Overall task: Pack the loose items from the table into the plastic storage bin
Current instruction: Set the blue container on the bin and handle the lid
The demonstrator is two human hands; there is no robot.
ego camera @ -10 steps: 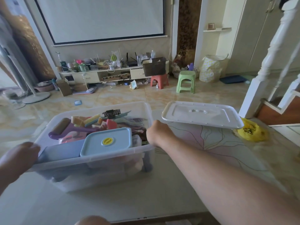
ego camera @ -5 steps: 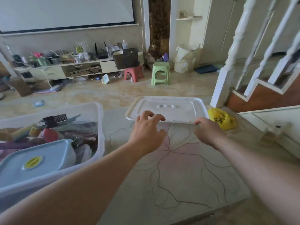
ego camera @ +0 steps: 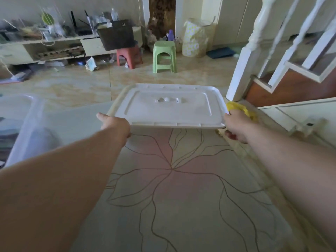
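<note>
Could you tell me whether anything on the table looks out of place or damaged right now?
Nothing looks damaged. The white lid is off the bin, held level by both hands, and a crumpled yellow bag lies behind the right hand.

Beige tiled floor (ego camera: 76, 82), green stool (ego camera: 164, 56), white staircase railing (ego camera: 254, 42).

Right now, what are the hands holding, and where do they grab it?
The white lid. The left hand grips its near left corner; the right hand grips its near right corner.
</note>
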